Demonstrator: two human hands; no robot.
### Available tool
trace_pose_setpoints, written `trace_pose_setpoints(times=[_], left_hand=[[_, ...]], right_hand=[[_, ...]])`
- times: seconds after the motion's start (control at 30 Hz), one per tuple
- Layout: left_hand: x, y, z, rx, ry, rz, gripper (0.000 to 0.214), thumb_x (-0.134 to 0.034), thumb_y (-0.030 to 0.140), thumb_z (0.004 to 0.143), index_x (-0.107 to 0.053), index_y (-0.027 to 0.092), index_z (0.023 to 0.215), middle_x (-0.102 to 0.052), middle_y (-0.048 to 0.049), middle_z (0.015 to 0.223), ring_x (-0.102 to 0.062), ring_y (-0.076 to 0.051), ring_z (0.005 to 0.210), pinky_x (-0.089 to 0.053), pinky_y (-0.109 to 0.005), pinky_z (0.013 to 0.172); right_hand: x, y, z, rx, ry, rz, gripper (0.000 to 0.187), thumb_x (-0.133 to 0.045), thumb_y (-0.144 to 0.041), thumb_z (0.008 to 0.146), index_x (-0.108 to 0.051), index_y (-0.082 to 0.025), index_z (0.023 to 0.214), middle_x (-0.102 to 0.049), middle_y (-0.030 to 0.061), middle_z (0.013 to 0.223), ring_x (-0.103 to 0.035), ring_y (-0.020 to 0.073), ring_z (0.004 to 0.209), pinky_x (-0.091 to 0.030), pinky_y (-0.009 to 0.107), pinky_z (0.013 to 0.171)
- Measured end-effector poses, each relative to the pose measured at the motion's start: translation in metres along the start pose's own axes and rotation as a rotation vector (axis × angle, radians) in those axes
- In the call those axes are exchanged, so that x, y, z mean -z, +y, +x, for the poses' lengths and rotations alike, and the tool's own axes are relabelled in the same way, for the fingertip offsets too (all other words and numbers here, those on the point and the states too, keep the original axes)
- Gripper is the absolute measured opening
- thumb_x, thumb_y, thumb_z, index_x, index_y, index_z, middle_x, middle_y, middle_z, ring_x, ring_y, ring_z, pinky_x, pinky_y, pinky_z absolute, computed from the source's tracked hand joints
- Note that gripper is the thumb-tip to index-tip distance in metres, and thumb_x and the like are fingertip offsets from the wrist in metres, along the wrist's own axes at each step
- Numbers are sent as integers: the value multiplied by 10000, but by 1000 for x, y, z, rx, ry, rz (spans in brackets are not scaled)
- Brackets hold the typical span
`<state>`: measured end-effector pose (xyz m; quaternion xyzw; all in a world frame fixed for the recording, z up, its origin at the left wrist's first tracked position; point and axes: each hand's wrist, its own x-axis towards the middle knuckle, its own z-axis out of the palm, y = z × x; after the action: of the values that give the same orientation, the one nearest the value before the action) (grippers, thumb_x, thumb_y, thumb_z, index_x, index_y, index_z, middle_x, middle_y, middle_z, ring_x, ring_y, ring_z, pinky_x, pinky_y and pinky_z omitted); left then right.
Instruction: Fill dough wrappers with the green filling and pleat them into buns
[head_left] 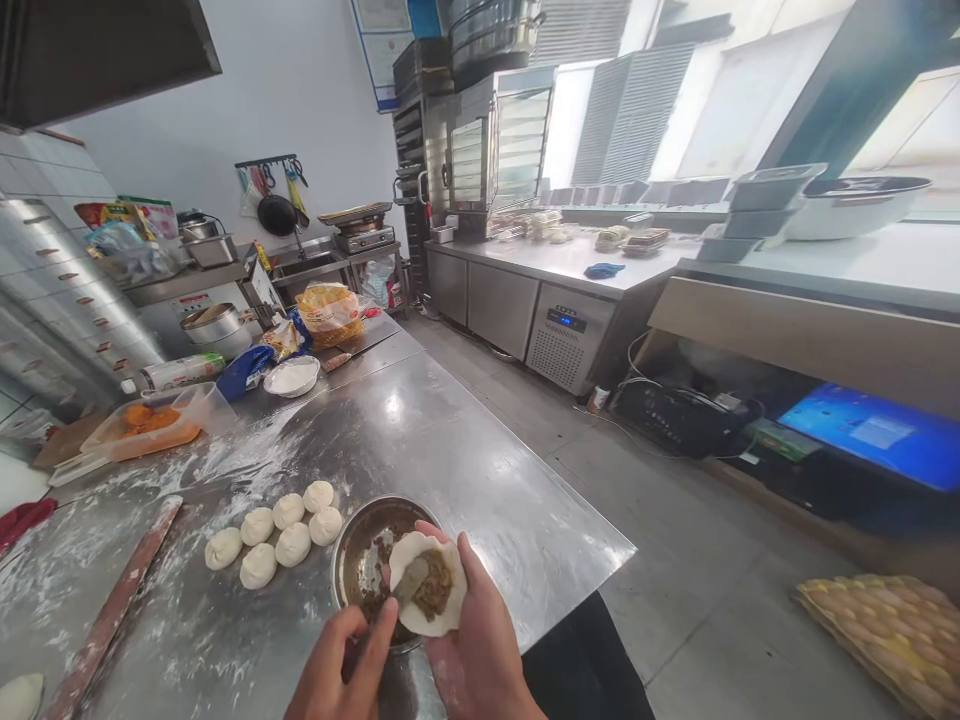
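My right hand [484, 630] is palm up, cupped under a round dough wrapper [450, 617] with the thumb along its right edge. A brown, chopped filling [435, 585] lies in the middle of the wrapper. My left hand [345, 660] grips a small flat filling spatula [409, 580], its blade against the filling; the handle is mostly hidden by the fingers. Just under and left of the wrapper stands a steel bowl [341, 560] with bits of filling on its inside. Several pleated white buns [292, 544] sit in two rows left of the bowl.
A floury wooden strip [112, 605] lies at the left of the steel table [517, 490]. Behind are a plastic tub of orange filling [150, 420], a bowl of flour [292, 377] and a yellow bag [330, 315]. Egg trays [892, 630] stand on the floor at right.
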<state>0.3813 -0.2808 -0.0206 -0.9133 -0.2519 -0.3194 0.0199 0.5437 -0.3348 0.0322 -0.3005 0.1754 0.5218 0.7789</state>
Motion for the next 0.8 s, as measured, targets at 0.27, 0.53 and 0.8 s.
trace_pose_setpoints(times=[0.27, 0.53, 0.8], left_hand=[[31, -8, 24, -62, -109, -29, 585, -404, -6, 955, -628, 308, 1395, -716, -43, 1160, -746, -100, 965, -576, -134, 803], [53, -12, 64, 83, -508, -386, 206, -513, 274, 1053, -710, 318, 1091, -731, 28, 992, -726, -87, 845, -575, -147, 787], [49, -2, 59, 171, -497, -379, 227, -463, 317, 1071, -684, 288, 1030, -712, 13, 977, -703, -112, 853, -557, -188, 771]], right_hand=[[4, -11, -4, -47, -38, -13, 517, -703, -539, 888, -744, -128, 1198, -798, 125, 950, -743, 279, 850, -568, 370, 795], [0, -19, -13, -88, -68, -1, 457, -667, -509, 922, -745, -132, 1168, -786, 120, 931, -729, 278, 813, -564, 384, 779], [7, -17, -15, -93, -55, -4, 487, -671, -516, 916, -732, -114, 1184, -792, 134, 940, -731, 282, 812, -578, 406, 800]])
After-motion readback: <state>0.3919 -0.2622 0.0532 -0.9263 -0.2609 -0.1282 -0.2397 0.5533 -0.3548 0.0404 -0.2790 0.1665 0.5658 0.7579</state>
